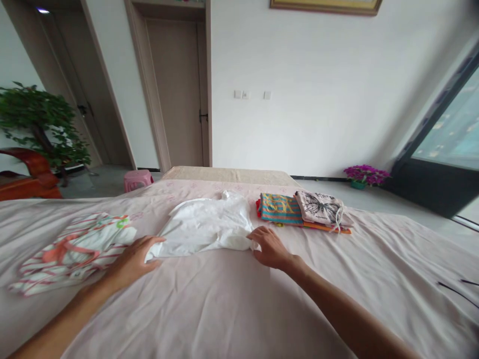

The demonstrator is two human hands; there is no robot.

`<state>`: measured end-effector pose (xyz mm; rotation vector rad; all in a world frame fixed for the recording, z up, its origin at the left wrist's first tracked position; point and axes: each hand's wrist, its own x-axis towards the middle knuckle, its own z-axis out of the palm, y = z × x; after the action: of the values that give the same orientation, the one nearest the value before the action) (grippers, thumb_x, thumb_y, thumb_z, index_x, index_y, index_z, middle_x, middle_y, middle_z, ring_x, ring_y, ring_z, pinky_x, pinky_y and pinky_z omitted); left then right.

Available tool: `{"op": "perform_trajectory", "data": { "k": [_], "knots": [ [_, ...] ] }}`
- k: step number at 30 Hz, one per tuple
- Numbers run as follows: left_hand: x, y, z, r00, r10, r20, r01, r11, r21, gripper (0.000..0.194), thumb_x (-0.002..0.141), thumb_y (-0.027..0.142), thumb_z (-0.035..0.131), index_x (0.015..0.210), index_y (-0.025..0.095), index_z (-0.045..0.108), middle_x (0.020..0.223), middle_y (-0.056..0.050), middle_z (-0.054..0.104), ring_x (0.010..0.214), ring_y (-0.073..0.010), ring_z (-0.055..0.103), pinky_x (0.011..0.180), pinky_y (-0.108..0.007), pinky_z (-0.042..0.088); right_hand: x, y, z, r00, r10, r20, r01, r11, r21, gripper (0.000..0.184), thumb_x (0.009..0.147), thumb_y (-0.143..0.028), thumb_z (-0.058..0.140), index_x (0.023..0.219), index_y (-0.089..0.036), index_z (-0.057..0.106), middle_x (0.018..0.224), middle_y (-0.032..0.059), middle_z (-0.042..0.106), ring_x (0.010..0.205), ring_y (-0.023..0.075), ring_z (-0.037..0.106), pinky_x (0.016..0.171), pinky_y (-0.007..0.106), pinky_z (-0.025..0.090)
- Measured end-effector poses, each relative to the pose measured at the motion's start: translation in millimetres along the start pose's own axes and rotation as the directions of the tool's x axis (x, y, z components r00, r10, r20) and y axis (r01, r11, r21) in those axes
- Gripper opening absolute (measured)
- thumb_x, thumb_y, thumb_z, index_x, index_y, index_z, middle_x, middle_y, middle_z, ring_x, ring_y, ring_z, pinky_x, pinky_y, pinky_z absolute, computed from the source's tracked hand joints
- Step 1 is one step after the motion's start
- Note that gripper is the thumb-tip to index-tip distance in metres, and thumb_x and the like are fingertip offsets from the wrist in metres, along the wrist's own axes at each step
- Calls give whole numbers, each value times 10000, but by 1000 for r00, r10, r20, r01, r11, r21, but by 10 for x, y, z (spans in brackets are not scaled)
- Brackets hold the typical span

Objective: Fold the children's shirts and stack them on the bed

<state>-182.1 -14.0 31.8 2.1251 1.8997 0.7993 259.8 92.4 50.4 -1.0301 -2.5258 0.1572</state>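
Note:
A white garment [209, 222] lies spread on a pale pink sheet in front of me, its surface wrinkled. My left hand [136, 259] grips its near left corner between thumb and fingers. At the near right corner, my right hand [270, 248] pinches the cloth with its fingers curled. Left of my left hand is a crumpled striped garment [75, 249], white with red stripes and coral trim. Beyond my right hand sit folded clothes: a teal-and-orange striped one [280, 208] and a pale pink one with a butterfly print [318, 207].
The pink sheet [224, 309] covers a wide surface with soft folds. Dark thin cords [454, 291] lie at the right. Behind stand a pink stool [137, 179], a wooden chair [30, 174], a leafy plant [41, 124] and purple flowers [364, 174] on the floor.

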Motion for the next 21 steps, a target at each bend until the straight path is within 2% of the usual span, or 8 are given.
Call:
{"op": "perform_trajectory", "data": {
  "k": [4,7,9,13,15,17,19,21],
  "knots": [
    [64,-52,-12,992,13,-122,3,991,135,229,832,254,455,954,213,644,1030,-71,695,1001,-223,651,902,-322,487,138,-129,-17,998,44,-35,-41,996,80,355,674,-42,528,943,-196,701,899,68,674,907,213,576,835,325,424],
    [10,-127,-96,979,122,-161,-95,982,166,237,864,237,444,997,219,640,1032,-60,689,1012,-203,643,905,-296,483,97,-22,-130,989,9,-150,41,943,331,299,650,-2,462,778,-187,659,827,44,649,811,173,592,767,285,447],
    [-91,-158,-151,971,208,-118,-186,967,173,243,896,262,458,1047,232,646,1062,-51,683,1046,-194,629,929,-288,475,-31,70,-231,984,-17,-175,95,889,448,276,646,1,445,712,-191,631,796,28,642,777,159,601,754,276,456],
    [-303,-145,-157,961,276,26,-276,941,197,284,900,235,485,1130,259,650,1152,-40,662,1116,-187,600,987,-288,449,-354,128,-337,999,-2,32,-11,921,389,293,606,8,443,670,-197,642,758,11,661,772,160,609,773,275,456],
    [-342,-123,-117,964,262,45,-266,940,216,320,881,239,512,1176,254,635,1195,-45,648,1148,-199,582,1020,-307,433,-445,71,-336,992,41,116,-75,949,305,363,589,6,461,780,-203,688,810,12,686,825,175,613,808,283,453],
    [-324,-114,-78,972,233,34,-234,945,228,372,860,245,529,1223,245,609,1227,-52,631,1168,-210,570,1033,-321,428,-455,-20,-310,988,74,138,-108,960,258,480,621,-27,521,1028,-210,699,945,29,701,918,199,610,860,303,448],
    [-271,-120,-63,976,214,30,-215,949,231,409,828,178,500,1216,242,610,1216,-51,630,1148,-205,581,1011,-313,443,-398,-111,-258,977,159,139,-188,957,221,602,686,-137,616,1284,-203,597,1104,71,674,965,223,606,873,329,452],
    [-218,-134,-88,975,220,31,-221,944,246,444,761,76,460,1130,241,645,1152,-45,645,1098,-194,601,977,-302,458,-307,-174,-185,947,289,139,-310,936,167,707,709,-270,687,1387,-180,511,1203,119,632,980,248,608,856,349,461]
  ]
}}
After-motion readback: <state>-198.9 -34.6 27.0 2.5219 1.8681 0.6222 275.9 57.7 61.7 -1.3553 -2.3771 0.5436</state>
